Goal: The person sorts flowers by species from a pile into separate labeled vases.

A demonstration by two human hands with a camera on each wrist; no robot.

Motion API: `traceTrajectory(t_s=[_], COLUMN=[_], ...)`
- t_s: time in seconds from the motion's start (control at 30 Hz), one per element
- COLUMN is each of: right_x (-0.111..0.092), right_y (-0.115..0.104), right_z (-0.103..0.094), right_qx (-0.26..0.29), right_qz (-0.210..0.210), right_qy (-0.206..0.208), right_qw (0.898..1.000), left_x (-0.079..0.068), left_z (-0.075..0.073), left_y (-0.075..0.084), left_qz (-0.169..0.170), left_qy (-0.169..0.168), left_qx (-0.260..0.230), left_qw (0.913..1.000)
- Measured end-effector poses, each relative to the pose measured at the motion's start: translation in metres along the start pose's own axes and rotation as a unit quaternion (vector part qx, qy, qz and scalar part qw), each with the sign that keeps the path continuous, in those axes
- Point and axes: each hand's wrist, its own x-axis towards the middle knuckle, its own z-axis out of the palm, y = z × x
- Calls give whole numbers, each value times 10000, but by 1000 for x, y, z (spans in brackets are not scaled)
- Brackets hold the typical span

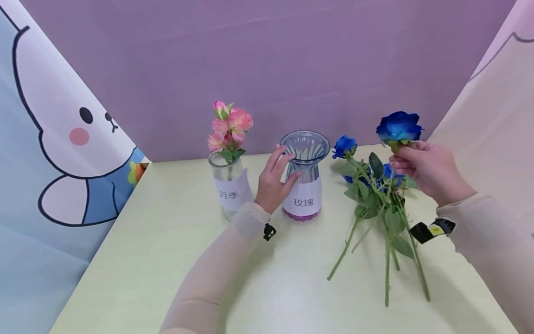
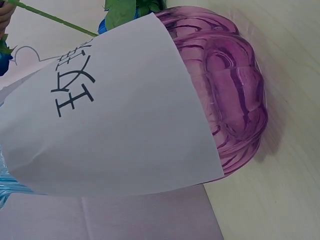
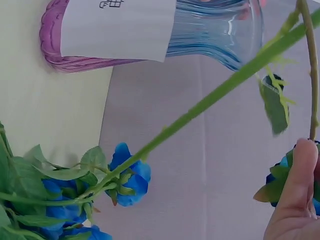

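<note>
My right hand (image 1: 438, 171) pinches a blue rose (image 1: 399, 126) just under its bloom, raised over the other stems, and its green stem hangs downward. In the right wrist view the thumb (image 3: 300, 170) presses on the stem beside the bloom. My left hand (image 1: 272, 185) touches the flared glass vase (image 1: 306, 171), fingers spread at the rim and thumb by the neck. This vase is bluish above and purple at its base (image 2: 235, 85), with a white paper label (image 2: 130, 115) wrapped around it. More blue roses (image 1: 344, 146) lie on the table by the right hand.
Left of the flared vase stands a clear glass vase (image 1: 228, 213) with a white label and pink flowers (image 1: 233, 123) in it. A purple cloth (image 1: 267, 69) hangs behind the pale table (image 1: 175, 260). Printed cloths (image 1: 96, 195) border the left and right sides.
</note>
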Motion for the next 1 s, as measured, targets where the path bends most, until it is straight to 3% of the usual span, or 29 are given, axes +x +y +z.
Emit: traceTrajectory(t_s=[0.17,0.3,0.43,0.8,1.0], right_x=[-2,-3,-6,-7,-5], right_y=[-6,-6,-3,-12,-17], right_z=[-2,-4,-8,1,7], right_qx=[-767,-1398,-1604,-941,42], right_qz=[190,401,577,673,618], right_qy=[-335,-616,-789,-938,-411], right_qw=[9963,9875,9822,9889,9972], left_x=[0,0,1,2,-1], left_z=[0,0,-1,0,1], left_y=[0,-1,1,-1,0], left_qz=[-24,-36,-41,-57,-134], left_qy=[-10,-27,-27,-14,-124], left_qx=[17,9,9,-11,23], left_qw=[10000,10000,10000,10000,9998])
